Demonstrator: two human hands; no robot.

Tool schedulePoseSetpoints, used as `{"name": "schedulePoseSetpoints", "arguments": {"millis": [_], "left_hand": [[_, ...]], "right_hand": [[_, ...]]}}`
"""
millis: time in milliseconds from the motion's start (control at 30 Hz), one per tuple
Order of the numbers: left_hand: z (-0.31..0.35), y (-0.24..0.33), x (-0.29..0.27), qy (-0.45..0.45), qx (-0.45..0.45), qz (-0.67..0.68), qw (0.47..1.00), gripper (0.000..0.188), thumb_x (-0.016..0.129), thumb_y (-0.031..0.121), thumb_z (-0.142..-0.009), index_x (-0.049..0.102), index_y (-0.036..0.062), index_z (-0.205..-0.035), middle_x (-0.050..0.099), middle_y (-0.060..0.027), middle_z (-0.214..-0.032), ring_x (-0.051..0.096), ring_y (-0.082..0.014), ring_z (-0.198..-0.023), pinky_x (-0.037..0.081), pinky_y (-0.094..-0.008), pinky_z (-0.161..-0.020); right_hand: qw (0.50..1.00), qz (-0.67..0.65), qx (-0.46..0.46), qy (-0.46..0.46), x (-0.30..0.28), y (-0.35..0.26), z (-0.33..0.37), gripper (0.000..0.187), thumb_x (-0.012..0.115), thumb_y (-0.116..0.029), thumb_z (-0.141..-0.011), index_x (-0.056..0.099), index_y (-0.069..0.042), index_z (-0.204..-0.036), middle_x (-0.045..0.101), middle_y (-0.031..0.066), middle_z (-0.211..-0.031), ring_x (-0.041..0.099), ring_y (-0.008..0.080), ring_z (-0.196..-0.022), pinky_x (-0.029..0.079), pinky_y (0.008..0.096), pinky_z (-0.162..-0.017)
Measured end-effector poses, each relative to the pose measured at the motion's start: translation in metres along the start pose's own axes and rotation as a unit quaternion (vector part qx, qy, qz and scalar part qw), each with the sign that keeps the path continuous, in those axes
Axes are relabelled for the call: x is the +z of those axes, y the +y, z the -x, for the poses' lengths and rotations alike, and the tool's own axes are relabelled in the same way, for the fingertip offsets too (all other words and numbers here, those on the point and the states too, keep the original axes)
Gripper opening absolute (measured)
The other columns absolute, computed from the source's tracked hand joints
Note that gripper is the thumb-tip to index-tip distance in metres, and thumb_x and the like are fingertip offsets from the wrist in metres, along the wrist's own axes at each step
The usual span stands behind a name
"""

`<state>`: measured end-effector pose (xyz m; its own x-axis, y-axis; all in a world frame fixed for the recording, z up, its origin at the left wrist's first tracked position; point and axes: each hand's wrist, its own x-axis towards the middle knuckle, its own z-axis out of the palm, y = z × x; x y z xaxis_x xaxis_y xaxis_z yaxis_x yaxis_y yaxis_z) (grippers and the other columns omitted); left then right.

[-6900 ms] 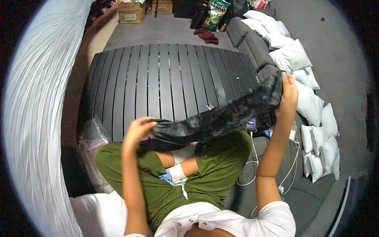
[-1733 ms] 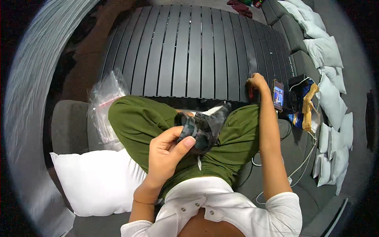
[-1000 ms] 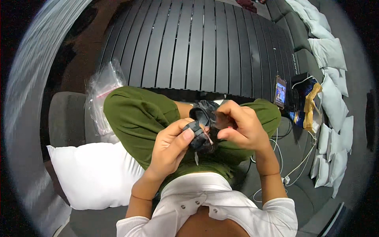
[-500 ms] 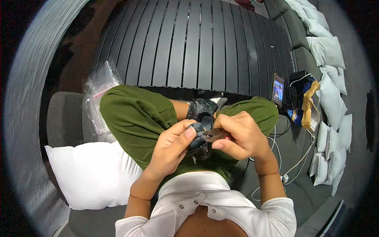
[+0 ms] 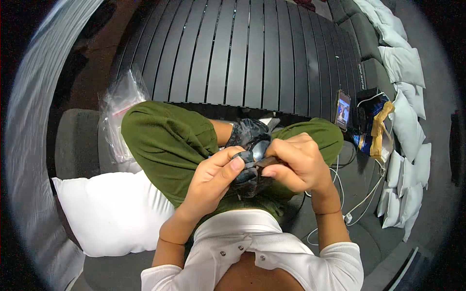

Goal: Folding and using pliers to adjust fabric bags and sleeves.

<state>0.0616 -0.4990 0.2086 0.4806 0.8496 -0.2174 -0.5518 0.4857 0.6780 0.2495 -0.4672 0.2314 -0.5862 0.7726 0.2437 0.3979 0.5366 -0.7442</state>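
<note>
Slatted table (image 5: 233, 53) ahead, grey couch (image 5: 80, 140) around you, white pillow (image 5: 114, 213) at your left. Cloth (image 5: 248, 132) bunched between your hands, over your green trousers (image 5: 165, 133). Left hand (image 5: 213, 174): thumb and fingers pinch its folded edge. Right hand (image 5: 301, 162): gripping a small dark tool (image 5: 265, 162), tip at that edge; contact unclear. Judged mid-job: edge gathered, tool in place; nothing visibly finished, amount left cannot be told. Cloth looks soft, black mottled grey, crumpled, smoother at the pinched band.

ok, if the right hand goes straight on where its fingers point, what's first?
Likely the dark mottled cloth pinched in the left hand, just left of the right hand; whether they touch is unclear.
</note>
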Motion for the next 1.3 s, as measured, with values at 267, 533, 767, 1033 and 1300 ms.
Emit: {"name": "schedulePoseSetpoints", "arguments": {"millis": [267,533,767,1033,1300], "left_hand": [[-0.004,0.005,0.004,0.058,0.013,-0.084,0.995,0.03,0.045,0.026,-0.086,0.049,-0.0035,-0.088,0.051,-0.0102,-0.083,0.048,-0.014,-0.071,0.039,-0.0247,-0.068],[-0.006,0.007,-0.001,0.043,0.067,-0.201,0.976,0.028,0.042,0.023,-0.087,0.05,-0.0034,-0.08,0.047,-0.0061,-0.082,0.042,-0.0107,-0.074,0.033,-0.0203,-0.068],[-0.006,0.012,-0.003,0.012,0.082,-0.206,0.975,0.023,0.038,0.017,-0.09,0.049,-0.0026,-0.083,0.045,-0.0041,-0.077,0.04,-0.0119,-0.073,0.033,-0.0224,-0.07],[-0.006,0.01,-0.005,0.013,0.079,-0.208,0.975,0.023,0.038,0.015,-0.089,0.046,-0.0036,-0.08,0.042,-0.0042,-0.075,0.038,-0.0118,-0.07,0.033,-0.0218,-0.068],[-0.004,0.011,-0.006,-0.003,0.079,-0.209,0.975,0.023,0.038,0.015,-0.089,0.046,-0.0037,-0.078,0.044,-0.0044,-0.075,0.038,-0.0117,-0.07,0.033,-0.0215,-0.067]], "right_hand": [[0.999,-0.031,0.038,0.008,-0.011,-0.002,0.0,0.028,0.065,-0.025,-0.072,0.047,-0.003,-0.068,0.043,0.007,-0.046,0.047,0.0239,-0.039,0.034,0.0296,-0.038],[0.998,0.047,0.025,-0.027,-0.005,-0.005,-0.008,0.034,0.063,-0.032,-0.074,0.044,-0.005,-0.064,0.043,0.0068,-0.044,0.047,0.0244,-0.038,0.034,0.0315,-0.036],[0.997,0.046,0.049,-0.033,-0.001,-0.005,-0.01,0.036,0.062,-0.034,-0.071,0.046,-0.002,-0.065,0.04,0.0067,-0.048,0.043,0.0222,-0.04,0.032,0.0284,-0.039],[0.995,0.078,0.028,-0.056,-0.005,-0.009,-0.012,0.034,0.062,-0.034,-0.07,0.048,-0.003,-0.065,0.039,0.0065,-0.045,0.044,0.0229,-0.038,0.031,0.0291,-0.038],[0.996,0.073,0.024,-0.047,-0.005,-0.002,-0.011,0.036,0.062,-0.034,-0.07,0.047,-0.003,-0.061,0.037,0.0067,-0.045,0.042,0.023,-0.038,0.03,0.0298,-0.038]]}}
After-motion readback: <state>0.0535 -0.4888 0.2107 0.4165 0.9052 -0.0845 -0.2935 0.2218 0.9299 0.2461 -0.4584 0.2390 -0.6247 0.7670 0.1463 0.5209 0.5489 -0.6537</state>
